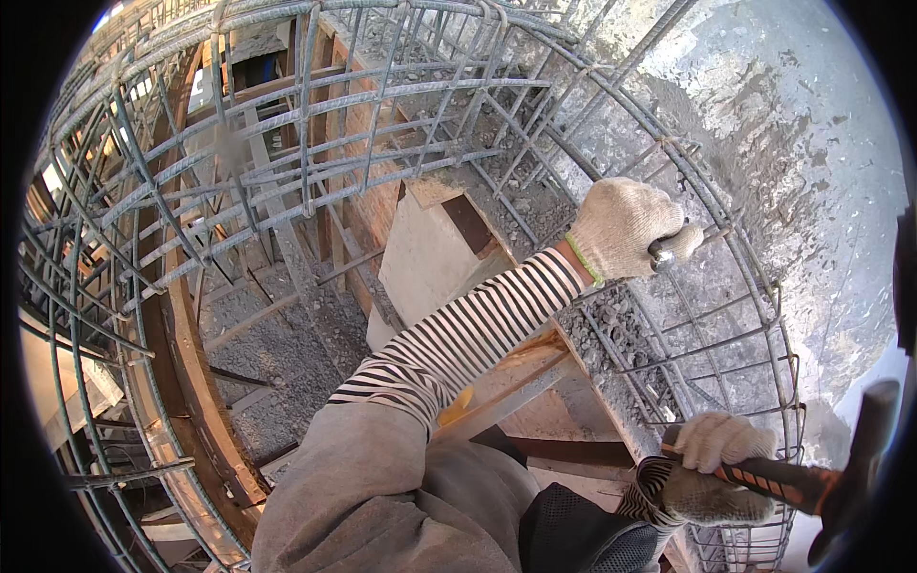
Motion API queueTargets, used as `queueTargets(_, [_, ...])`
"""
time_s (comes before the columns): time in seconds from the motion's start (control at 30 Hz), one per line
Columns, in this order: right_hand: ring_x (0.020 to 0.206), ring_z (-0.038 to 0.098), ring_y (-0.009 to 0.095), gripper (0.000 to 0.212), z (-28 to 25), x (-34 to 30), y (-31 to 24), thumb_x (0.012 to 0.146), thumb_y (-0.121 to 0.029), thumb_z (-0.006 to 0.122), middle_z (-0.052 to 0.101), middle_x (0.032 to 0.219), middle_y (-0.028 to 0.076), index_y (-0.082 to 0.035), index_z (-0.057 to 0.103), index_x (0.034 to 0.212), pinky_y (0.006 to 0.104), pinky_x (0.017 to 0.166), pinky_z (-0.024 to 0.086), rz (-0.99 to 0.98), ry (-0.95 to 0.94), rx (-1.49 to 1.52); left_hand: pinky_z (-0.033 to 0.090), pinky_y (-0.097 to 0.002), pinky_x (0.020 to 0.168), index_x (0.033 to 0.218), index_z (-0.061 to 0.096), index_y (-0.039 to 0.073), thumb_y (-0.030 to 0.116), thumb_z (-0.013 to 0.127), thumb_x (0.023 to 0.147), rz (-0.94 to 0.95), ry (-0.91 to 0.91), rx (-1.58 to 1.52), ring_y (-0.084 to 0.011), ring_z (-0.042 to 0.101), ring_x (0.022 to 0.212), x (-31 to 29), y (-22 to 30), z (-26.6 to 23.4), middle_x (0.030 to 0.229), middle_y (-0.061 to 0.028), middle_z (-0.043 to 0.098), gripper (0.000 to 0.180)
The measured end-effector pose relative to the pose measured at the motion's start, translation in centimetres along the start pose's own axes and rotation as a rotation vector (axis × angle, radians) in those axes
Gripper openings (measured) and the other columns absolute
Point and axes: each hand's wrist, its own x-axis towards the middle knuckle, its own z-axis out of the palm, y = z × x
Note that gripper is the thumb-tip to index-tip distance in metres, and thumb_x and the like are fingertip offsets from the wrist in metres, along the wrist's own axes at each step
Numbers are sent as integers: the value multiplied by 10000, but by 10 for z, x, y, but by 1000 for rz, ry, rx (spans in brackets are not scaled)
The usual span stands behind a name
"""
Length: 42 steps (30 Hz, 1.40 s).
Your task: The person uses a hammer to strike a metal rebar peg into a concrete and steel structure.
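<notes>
My left hand (pixel 626 229), in a pale knitted glove with a green cuff edge, reaches across to the rebar cage (pixel 688 162) on the right. Its fingers are closed around something with a dark, shiny round end, mostly hidden by the glove. Just beyond the thumb, a short brownish bar end shows beside the curved outer bars. My right hand (pixel 721 468), gloved too, grips a hammer (pixel 793 482) by its black and orange handle at the lower right. The dark hammer head points outward, away from my body, over the cage's edge.
Curved rebar (pixel 277 115) arches across the left and top, with several bars crossing. Wooden formwork (pixel 196 382) bends down the left. Between the bars lie rubble (pixel 621 329) and a pale board (pixel 420 253). A rough grey concrete surface (pixel 821 143) spreads along the right.
</notes>
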Motion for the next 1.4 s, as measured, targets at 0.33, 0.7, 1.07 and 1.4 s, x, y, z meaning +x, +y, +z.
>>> queueTargets(0.33, [549, 513, 160, 612, 13, -56, 75, 1041, -585, 522, 602, 795, 61, 9, 560, 1186, 278, 513, 431, 555, 245, -218, 542, -381, 604, 737, 665, 119, 336, 822, 776, 63, 84, 19, -258, 678, 646, -9, -9, 2, 684, -56, 650, 271])
queueTargets(0.7, [610, 567, 144, 429, -6, -40, 83, 996, -498, 618, 583, 752, 36, -74, 563, 958, 328, 556, 470, -242, 150, -570, 529, -423, 653, 699, 636, 145, 293, 749, 843, -30, 23, 55, -273, 685, 703, -6, 5, 3, 677, -64, 622, 236])
queueTargets(1.07, [685, 585, 242, 580, -51, -62, 91, 979, -546, 637, 622, 807, 102, 24, 608, 1085, 360, 606, 469, -204, -115, 56, 516, -418, 624, 693, 616, 133, 230, 766, 811, -19, -7, -35, -276, 659, 643, -8, 1, -4, 658, -59, 616, 214])
queueTargets(1.4, [929, 628, 217, 410, 4, -117, 89, 928, -234, 693, 643, 1101, 137, -9, 598, 1258, 373, 776, 504, 551, 219, -500, 505, -406, 643, 662, 599, 103, 132, 812, 710, 99, -180, -71, -278, 631, 648, -64, -9, -22, 674, -56, 615, 220])
